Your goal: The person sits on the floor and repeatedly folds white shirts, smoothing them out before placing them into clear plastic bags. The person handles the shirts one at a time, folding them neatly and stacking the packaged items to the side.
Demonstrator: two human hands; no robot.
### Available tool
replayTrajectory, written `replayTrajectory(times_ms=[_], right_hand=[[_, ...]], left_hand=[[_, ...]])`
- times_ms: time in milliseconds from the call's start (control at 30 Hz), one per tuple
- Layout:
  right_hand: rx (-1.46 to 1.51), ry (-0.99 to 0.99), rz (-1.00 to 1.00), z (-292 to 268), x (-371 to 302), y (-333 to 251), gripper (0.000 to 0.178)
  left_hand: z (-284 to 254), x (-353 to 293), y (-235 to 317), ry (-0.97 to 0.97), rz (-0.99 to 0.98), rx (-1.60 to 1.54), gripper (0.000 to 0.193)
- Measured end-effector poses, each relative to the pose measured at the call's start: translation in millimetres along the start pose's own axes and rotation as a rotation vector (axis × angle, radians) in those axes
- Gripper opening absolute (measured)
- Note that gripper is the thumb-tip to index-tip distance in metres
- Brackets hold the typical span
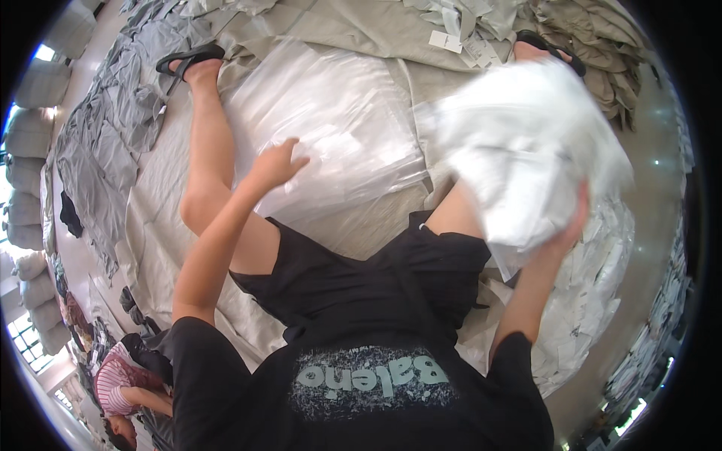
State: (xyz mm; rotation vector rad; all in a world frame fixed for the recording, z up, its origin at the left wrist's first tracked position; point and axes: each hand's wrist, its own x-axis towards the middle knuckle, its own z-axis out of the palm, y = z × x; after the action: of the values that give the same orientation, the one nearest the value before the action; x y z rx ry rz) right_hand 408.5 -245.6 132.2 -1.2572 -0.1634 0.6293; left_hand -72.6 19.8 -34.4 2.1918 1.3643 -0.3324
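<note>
My left hand (280, 165) hovers at the near left side of a stack of clear plastic bags (342, 120), its fingers apart and nothing in them. The bags lie flat on the beige cloth between my legs. Over on the right, my right hand (569, 225) grips the near right edge of a bagged white garment (519, 143). That package is smeared by motion and hangs above my right thigh. It hides part of my right hand's fingers.
Beneath the package, more plastic-wrapped garments (587, 308) lie on the right. Grey garments (113, 150) are heaped at the left; brown ones (602, 52) sit far right, near white tags (445, 40). Stuffed sacks (26, 180) line the left. Another person (128, 383) bends down at lower left.
</note>
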Motion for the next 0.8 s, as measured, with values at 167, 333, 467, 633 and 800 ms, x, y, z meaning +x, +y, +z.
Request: replayTrajectory(times_ms=[167,333,467,633,800], right_hand=[[0.308,0.337,-0.431,-122,-58,-32,0.054],[0.178,0.22,-0.006,-129,-52,49,0.043],[-0.009,-0.124,0.051,3,29,80,0.032],[-0.199,-0.391,0.0,156,208,153,0.033],[-1.083,0.187,-0.624,154,433,207,0.089]], left_hand=[[51,-5,18,0.04,-0.025,0.152,0.085],[30,43,53,0.142,0.199,0.305,0.078],[-2,79,60,0.166,0.373,0.364,0.079],[-4,100,43,0.356,0.511,0.202,0.073],[-4,81,53,0.436,0.535,0.019,0.059]])
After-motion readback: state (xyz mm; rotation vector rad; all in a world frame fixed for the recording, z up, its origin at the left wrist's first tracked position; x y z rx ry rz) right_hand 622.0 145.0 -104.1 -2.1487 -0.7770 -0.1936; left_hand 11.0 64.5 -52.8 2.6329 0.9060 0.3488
